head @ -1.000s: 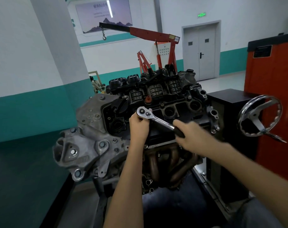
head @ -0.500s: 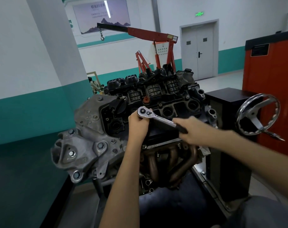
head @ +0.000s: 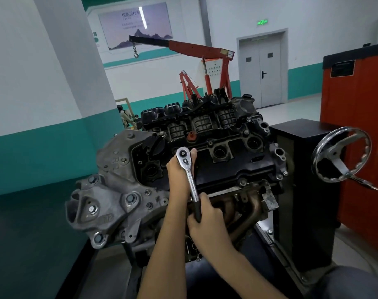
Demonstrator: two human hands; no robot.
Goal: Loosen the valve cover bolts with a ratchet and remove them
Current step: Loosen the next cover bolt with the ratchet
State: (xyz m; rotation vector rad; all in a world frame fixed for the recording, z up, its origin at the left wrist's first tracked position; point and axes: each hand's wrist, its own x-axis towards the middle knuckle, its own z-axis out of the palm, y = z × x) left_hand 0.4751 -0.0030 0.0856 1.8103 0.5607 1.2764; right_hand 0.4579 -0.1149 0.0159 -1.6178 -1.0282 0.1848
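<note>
From the head camera, an engine (head: 123, 190) sits on a stand with its black valve cover (head: 226, 169) facing up. The ratchet (head: 189, 175) stands over the near left part of that cover, its chrome head up and its shaft running down toward the person.

The left hand (head: 177, 173) is closed round the ratchet just beneath the head, thumb up beside it. What the socket sits on is hidden behind this hand. The right hand (head: 207, 219) grips the black handle at the lower end, fingers wrapped round it, in front of the exhaust manifold (head: 248, 206).

One valve cover bolt (head: 242, 181) shows along the cover's near edge, to the right of both hands and seated in place.

A chrome handwheel (head: 341, 154) sticks out at the right of the stand, beside a red cabinet (head: 356, 126). Behind the engine stands a red engine crane (head: 196, 48) with its hook hanging, and a grey double door (head: 262, 70) is set in the far wall.
</note>
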